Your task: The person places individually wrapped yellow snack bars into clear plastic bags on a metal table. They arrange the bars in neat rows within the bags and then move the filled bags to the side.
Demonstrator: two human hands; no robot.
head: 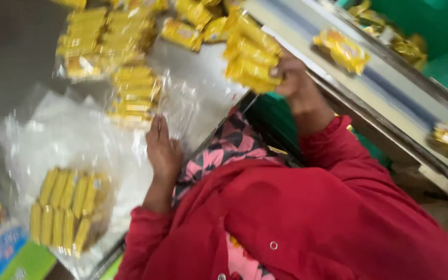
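While everything is pretty blurry from the head camera, the main stuff can still be made out. A stack of yellow packets (251,54) is gripped in the right hand (292,77), held up above the edge of the steel table (203,67). The fingers are closed around the right-hand end of the stack, so most of the packets stick out to the left of the grip and slightly above it, tilted diagonally.

The left hand (163,148) is laid flat, palm down, on the table, fingers stretched out and nothing clasped in it. Its fingertips are touching or just beside a clear plastic bag (136,96) with yellow packets stacked inside; whether the plastic is actually being pinned down can't be told through the blur.

Nearer the camera, another clear bag (71,207) filled with two neat rows of packets is lying on a sheet of plastic film, well apart from both hands. More loose packets (105,36) are piled at the far side of the table. Off to the right, a conveyor belt (390,88) is seen with a single packet (342,50) riding on it. Red sleeves are worn on both arms.
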